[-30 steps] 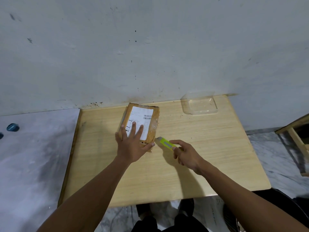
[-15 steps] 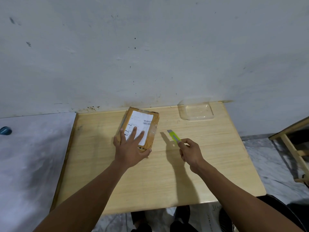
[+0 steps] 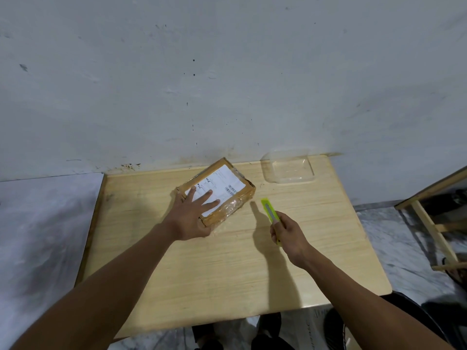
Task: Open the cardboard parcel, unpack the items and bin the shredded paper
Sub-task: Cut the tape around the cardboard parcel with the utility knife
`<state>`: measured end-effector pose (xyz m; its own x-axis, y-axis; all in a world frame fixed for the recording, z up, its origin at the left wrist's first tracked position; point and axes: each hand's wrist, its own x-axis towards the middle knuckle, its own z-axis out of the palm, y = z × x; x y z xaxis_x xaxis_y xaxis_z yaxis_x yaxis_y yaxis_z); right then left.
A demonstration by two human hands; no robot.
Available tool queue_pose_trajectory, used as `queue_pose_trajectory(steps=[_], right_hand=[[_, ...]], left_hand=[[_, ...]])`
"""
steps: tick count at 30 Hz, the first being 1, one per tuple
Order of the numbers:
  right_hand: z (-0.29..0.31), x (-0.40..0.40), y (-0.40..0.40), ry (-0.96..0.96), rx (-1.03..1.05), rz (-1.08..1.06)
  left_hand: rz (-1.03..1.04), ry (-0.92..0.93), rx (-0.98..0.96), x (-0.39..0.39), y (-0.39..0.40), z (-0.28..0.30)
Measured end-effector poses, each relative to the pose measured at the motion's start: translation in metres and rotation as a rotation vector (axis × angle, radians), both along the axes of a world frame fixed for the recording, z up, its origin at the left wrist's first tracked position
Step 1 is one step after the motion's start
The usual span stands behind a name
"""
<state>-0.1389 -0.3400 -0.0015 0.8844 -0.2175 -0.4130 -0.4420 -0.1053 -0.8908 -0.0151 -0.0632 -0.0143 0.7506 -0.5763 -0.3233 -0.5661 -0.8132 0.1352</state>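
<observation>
Since half a second ago the cardboard parcel (image 3: 216,192) is turned by the left hand (image 3: 193,215) so that its long side runs diagonally, label upward, at the centre of the wooden table (image 3: 227,269). The parcel is pinned under flat, spread fingers, with nothing gripped. The yellow-green utility knife (image 3: 271,215) is held in the closed right hand (image 3: 286,234), just right of the parcel and apart from it; the taped edge is judged to be presented for cutting, and the seal appears uncut. Counted: one parcel, one knife, one clear plastic tray (image 3: 289,168) at upper right, two hands.

Unreadable print on parcel label (image 3: 219,186)
</observation>
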Motion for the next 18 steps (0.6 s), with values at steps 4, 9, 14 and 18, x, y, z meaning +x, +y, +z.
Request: queue_pose_trajectory(steps=[4, 9, 14, 18], right_hand=[[-0.003, 0.004, 0.002, 0.081, 0.083, -0.104], [-0.004, 0.027, 0.009, 0.176, 0.062, -0.141], [-0.013, 0.058, 0.019, 0.168, 0.053, -0.245], [-0.021, 0.083, 0.021, 0.179, 0.023, -0.254]], left_hand=[[-0.002, -0.072, -0.049, 0.001, 0.025, 0.000], [0.190, -0.166, -0.231, -0.007, 0.041, -0.007], [0.394, -0.044, -0.596, -0.022, 0.025, -0.016], [0.572, 0.015, -0.650, -0.029, 0.010, -0.008]])
